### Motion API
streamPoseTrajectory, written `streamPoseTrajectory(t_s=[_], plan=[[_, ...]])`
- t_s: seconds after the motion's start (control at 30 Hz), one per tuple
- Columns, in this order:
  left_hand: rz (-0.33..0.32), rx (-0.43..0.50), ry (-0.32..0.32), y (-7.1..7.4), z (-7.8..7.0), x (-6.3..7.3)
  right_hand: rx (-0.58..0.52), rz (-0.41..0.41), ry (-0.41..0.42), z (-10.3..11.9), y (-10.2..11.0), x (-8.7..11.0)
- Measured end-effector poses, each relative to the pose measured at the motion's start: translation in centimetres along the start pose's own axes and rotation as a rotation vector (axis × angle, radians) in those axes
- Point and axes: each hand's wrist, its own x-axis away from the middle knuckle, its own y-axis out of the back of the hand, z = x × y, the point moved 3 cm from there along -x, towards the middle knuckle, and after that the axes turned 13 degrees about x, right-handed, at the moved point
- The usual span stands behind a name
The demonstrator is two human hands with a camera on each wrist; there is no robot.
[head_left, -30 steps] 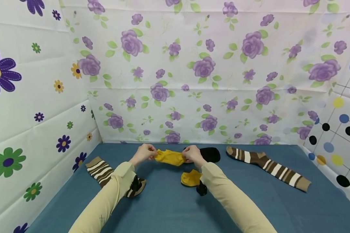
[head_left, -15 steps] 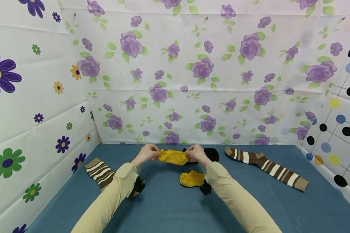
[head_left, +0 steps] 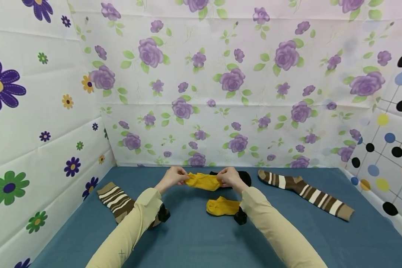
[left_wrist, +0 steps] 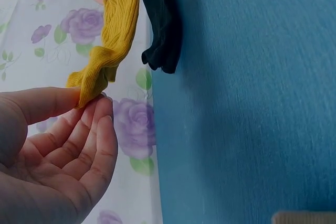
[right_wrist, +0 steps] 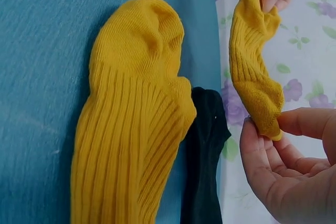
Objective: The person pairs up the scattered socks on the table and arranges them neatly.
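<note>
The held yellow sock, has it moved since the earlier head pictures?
Yes, the held yellow sock has moved rightward, judged against the lying yellow sock.

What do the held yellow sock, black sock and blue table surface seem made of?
Held yellow sock: soft, matte rib knit, possibly cotton blend; raised lines run along it.
Black sock: probably matte knit too, judging by its limp look and lack of shine, but too dark to be sure.
Blue table surface: seemingly dull fabric, given its fine, streaky grain.

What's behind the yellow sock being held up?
Blue table and part of a black sock, showing either side of the right hand. In the head view, the hand covers its middle; the yellow sock hides anything directly behind it.
</note>
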Motion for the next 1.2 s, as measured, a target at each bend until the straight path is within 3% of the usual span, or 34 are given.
streamPoseTrajectory(t_s=[0.87, 1.2], plan=[[0.059, 0.086, 0.0, -2.4, -0.5, 0.6, -0.037, 0.018, 0.007, -1.9, 1.9, 0.7], [0.088, 0.102, 0.009, -3.1, -0.8, 1.0, -0.047, 0.062, 0.029, -2.1, 2.7, 1.3]])
